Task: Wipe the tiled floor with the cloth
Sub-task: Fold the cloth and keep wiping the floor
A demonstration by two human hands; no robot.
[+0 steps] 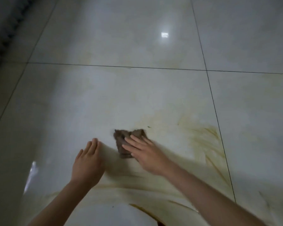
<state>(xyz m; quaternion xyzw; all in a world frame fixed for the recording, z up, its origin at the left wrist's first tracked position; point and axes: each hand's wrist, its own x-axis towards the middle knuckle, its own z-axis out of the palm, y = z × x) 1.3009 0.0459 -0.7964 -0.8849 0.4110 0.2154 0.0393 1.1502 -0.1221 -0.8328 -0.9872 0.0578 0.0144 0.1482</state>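
- right hand (144, 152) flat, fingers straight, pressing crumpled brown cloth (126, 139) onto glossy white tiled floor (104, 98)
- left hand (88, 160) flat on the floor beside it, holding nothing
- yellowish smears (206, 141) streak the tile

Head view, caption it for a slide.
Right hand presses brown cloth onto streaked floor tiles; left hand open beside it.

**Yellow smears, one bright glare**

Yellowish-brown streaks (209, 141) fan out at lower right, and a darker brown line (147, 211) lies at the bottom edge. A small green speck (148, 127) lies near the streaks. A square light reflection (164, 35) shines at top centre, and a dark ribbed strip (5, 30) runs along the upper left.
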